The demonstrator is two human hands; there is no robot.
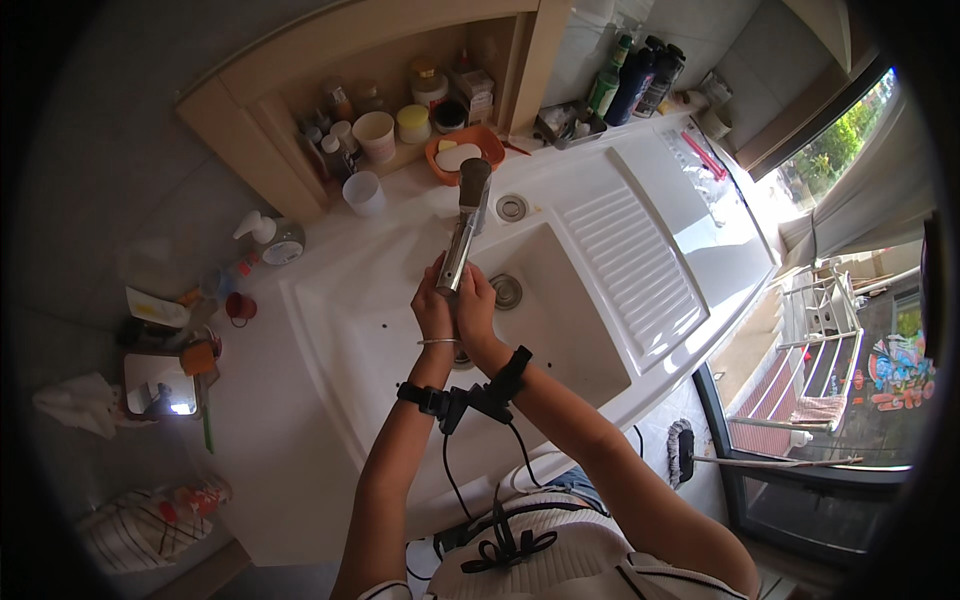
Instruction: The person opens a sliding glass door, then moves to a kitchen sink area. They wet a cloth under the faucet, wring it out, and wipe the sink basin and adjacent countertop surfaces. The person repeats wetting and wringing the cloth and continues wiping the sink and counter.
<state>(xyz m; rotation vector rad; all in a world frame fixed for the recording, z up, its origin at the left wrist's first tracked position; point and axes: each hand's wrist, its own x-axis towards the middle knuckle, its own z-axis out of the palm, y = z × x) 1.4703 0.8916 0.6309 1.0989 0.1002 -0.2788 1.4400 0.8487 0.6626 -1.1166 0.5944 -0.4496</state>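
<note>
My left hand point(433, 307) and my right hand point(475, 304) are close together beneath the spout of a chrome faucet point(456, 255), over a white sink basin point(577, 330). The spout covers part of both hands, so whether the palms touch and how the fingers lie is hidden. No object shows in either hand. A bracelet circles the left wrist, and black straps with cables are on both forearms. Behind the faucet, an orange soap dish point(491, 142) holds a white soap bar point(459, 157).
A white cup point(364, 193) and a pump bottle point(281, 241) stand left of the faucet. Bottles point(634, 79) stand at the back right, beyond a ribbed drainboard point(626, 247). A small mirror point(161, 384), a red cup point(241, 307) and toiletries line the left counter. A mop point(681, 454) is on the floor.
</note>
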